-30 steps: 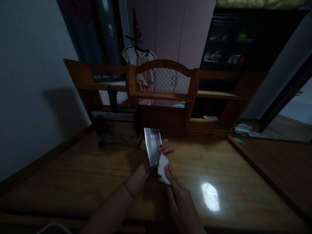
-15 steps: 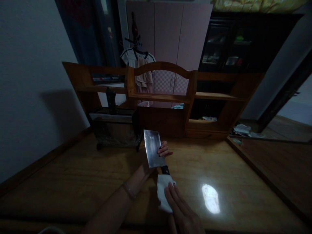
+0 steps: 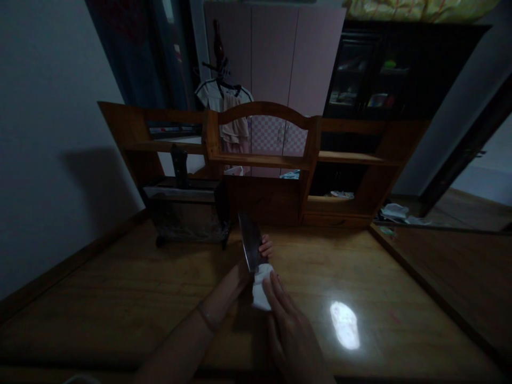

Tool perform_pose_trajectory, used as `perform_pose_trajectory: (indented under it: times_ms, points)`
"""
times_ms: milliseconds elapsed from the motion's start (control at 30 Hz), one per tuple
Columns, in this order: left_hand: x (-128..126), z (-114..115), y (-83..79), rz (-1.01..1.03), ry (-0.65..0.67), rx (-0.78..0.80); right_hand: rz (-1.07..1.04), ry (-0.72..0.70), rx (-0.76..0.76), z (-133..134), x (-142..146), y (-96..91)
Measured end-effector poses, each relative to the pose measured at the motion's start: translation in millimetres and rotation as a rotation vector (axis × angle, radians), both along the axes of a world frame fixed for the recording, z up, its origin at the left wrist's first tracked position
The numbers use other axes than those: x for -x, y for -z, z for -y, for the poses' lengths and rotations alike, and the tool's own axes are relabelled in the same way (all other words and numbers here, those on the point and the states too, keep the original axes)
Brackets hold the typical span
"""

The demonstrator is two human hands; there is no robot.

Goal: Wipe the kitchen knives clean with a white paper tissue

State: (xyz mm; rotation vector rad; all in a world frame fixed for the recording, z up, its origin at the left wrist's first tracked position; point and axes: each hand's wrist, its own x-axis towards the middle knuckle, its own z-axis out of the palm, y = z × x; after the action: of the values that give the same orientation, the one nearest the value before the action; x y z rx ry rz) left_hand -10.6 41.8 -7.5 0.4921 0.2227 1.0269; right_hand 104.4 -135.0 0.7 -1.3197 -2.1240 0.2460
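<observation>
In the dim light I hold a steel cleaver (image 3: 250,242) upright over the wooden table (image 3: 120,298). My left hand (image 3: 265,248) grips it from behind, and only the fingertips show past the blade's right side. My right hand (image 3: 288,326) is closed on a white folded tissue (image 3: 261,290), which it presses around the base of the blade where the handle is. The tissue hides the handle. The blade is turned nearly edge-on to me and looks dark.
A dark knife rack (image 3: 188,210) with a black handle (image 3: 178,160) sticking up stands just left of the cleaver. Behind it runs a wooden shelf unit (image 3: 264,159). A wall lies to the left, a raised wooden ledge (image 3: 436,266) to the right. A lamp glare (image 3: 344,325) lies on the table.
The blade has turned from flat-on to nearly edge-on. My right hand, which had slid the tissue down below the handle, has moved back up against the blade's base.
</observation>
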Motion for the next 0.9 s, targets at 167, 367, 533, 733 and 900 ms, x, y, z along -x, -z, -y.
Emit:
perform_pose_trajectory:
  times_ms: [167,367,533,733,900]
  points:
    - [1.6,-12.2,16.0,-0.014,-0.003,-0.013,0.059,-0.075,-0.124,16.8,-16.4,18.0]
    - [0.8,-25.6,28.3,-0.016,0.014,-0.04,0.099,-0.192,-0.244,32.7,-35.7,45.8]
    - [-3.4,-30.4,24.1,-0.015,0.054,-0.05,0.088,-0.186,-0.257,38.7,-38.4,50.3]
    - [-5.2,-19.2,11.5,0.021,0.051,-0.062,0.088,-0.234,-0.365,34.8,-31.5,66.1]
    - [-2.7,-5.9,-0.2,0.03,0.053,-0.065,0.113,-0.258,-0.357,34.1,-33.5,59.8]
